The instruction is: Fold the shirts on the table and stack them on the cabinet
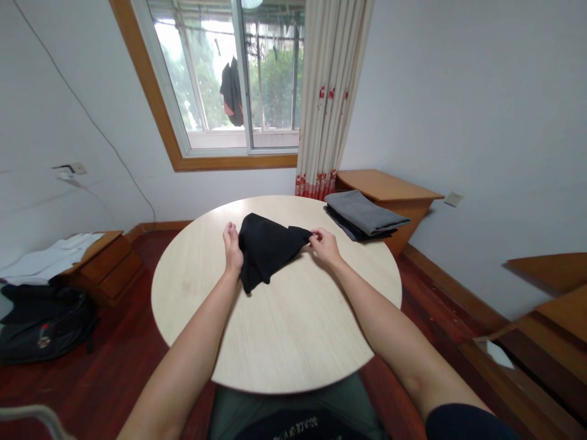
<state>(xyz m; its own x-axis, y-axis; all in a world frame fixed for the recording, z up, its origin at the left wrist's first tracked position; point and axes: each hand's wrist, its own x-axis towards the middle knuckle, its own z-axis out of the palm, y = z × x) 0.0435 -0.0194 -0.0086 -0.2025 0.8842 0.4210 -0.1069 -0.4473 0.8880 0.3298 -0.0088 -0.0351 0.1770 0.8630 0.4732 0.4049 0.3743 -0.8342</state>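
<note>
A piece of black cloth (268, 247), perhaps a garment, is bunched and partly raised over the round table (293, 348). Its full shape is hidden in the folds. My left hand (233, 249) is at the cloth's left edge and appears to grip it, with some fingers behind the fabric. A narrow corner at the cloth's right is pinched between the fingers of my right hand (324, 245). To the right of that hand, at the table's far right edge, lies a stack of folded clothes with a grey one (362, 211) on top and darker ones beneath.
Behind the table stand a wooden cabinet (389, 185) and a long patterned curtain (328, 91) beside the window (215, 79). A black bag (46, 324) rests on the floor at left, near a low wooden cabinet (107, 269). Wooden furniture (545, 324) is at the right.
</note>
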